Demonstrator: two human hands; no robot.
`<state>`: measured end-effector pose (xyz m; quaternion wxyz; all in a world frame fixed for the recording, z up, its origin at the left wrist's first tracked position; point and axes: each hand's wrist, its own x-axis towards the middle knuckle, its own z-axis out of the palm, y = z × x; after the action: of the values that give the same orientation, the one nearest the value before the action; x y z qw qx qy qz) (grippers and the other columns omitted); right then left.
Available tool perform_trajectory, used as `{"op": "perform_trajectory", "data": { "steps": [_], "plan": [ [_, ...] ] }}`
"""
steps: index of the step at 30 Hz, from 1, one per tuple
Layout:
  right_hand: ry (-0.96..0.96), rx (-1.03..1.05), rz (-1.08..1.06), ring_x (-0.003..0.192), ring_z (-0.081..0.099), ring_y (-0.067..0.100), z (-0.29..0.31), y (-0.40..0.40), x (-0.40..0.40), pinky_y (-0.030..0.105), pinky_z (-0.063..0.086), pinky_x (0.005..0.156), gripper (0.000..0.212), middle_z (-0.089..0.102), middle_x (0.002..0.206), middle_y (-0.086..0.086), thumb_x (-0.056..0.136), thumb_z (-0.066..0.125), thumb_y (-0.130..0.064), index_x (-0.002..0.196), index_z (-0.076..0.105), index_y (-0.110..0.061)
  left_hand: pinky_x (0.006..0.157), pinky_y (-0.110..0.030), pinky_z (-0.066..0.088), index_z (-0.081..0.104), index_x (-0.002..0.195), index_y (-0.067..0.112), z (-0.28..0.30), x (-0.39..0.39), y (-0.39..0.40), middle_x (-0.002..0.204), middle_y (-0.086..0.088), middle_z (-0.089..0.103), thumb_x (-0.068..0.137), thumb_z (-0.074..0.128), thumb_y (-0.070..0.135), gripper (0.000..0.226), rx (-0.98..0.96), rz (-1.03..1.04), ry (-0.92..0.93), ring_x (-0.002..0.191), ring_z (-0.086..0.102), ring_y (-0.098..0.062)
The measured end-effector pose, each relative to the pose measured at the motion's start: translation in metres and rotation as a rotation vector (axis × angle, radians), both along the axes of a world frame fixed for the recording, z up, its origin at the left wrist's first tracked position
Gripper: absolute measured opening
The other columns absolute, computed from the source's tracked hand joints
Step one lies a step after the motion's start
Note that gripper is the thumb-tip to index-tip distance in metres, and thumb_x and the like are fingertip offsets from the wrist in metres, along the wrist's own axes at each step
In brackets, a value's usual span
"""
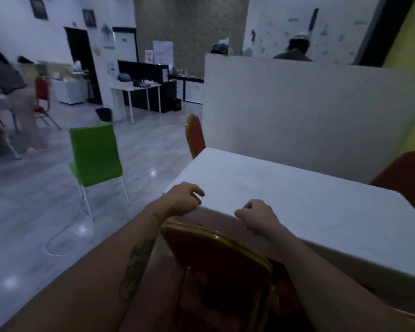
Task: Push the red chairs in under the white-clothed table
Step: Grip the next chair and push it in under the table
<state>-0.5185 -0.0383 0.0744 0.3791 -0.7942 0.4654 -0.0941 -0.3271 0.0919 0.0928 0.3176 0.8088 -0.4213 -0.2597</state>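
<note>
The white-clothed table [297, 195] fills the right half of the view. Directly below me, a red chair [216, 259] with a gold frame stands with its back at the table's near edge. My left hand [183, 198] hovers above the chair back's left corner, over the table corner, fingers loosely curled and holding nothing. My right hand [256, 215] floats above the table edge past the chair back, fingers curled in, empty. A second red chair [195, 136] stands at the table's far left end. A third red chair [403, 176] shows at the right edge.
A green chair [95, 154] stands on the grey floor to the left. A white partition wall [309, 111] rises behind the table. A person and more red chairs [42, 94] are at the far left. A white cable loops on the floor near the green chair.
</note>
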Motion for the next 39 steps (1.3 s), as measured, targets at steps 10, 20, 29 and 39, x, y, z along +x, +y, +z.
{"op": "perform_trajectory", "data": {
  "steps": [10, 20, 29, 39],
  "plan": [
    [0.051, -0.160, 0.168, 0.093, 0.063, 0.026, 0.000, 0.053, 0.250, 0.041, 0.055, 0.083, 0.015, 0.066, 0.102, 0.004, 0.082, 0.061, -0.031, 0.094, 0.059, -0.022, 0.044, -0.014, 0.044, 0.068, 0.124, 0.008, 0.003, 0.228, 0.112, 0.114, -0.019, 0.074, 0.088, 0.056, -0.004, 0.040, 0.070, 0.219, 0.021, 0.069, 0.063, -0.013],
    [0.137, -0.257, 0.260, 0.089, 0.063, 0.025, -0.014, 0.030, 0.433, 0.037, 0.054, 0.078, 0.014, 0.064, 0.097, 0.002, 0.081, 0.059, -0.030, 0.093, 0.057, -0.023, 0.047, -0.015, 0.043, 0.070, 0.121, 0.011, -0.011, 0.387, 0.093, 0.108, -0.018, 0.077, 0.089, 0.055, 0.001, 0.037, 0.102, 0.266, 0.006, 0.074, 0.066, -0.017],
    [0.149, -0.205, 0.198, 0.085, 0.064, 0.023, -0.014, -0.086, 0.581, 0.045, 0.059, 0.085, 0.019, 0.066, 0.093, 0.001, 0.076, 0.054, -0.032, 0.093, 0.058, -0.024, 0.069, -0.024, 0.054, 0.068, 0.125, 0.011, -0.003, 0.542, -0.027, 0.112, -0.011, 0.075, 0.091, 0.051, 0.001, 0.039, 0.053, 0.212, -0.006, 0.094, 0.072, -0.022],
    [0.274, -0.292, 0.102, 0.101, 0.067, 0.028, -0.012, -0.197, 0.703, 0.051, 0.054, 0.099, 0.016, 0.065, 0.101, 0.001, 0.089, 0.060, -0.025, 0.104, 0.055, -0.022, 0.052, -0.010, 0.047, 0.071, 0.110, 0.019, 0.002, 0.667, -0.171, 0.097, 0.003, 0.076, 0.100, 0.046, 0.010, 0.028, -0.242, 0.154, 0.011, 0.076, 0.072, -0.007]
  ]
}}
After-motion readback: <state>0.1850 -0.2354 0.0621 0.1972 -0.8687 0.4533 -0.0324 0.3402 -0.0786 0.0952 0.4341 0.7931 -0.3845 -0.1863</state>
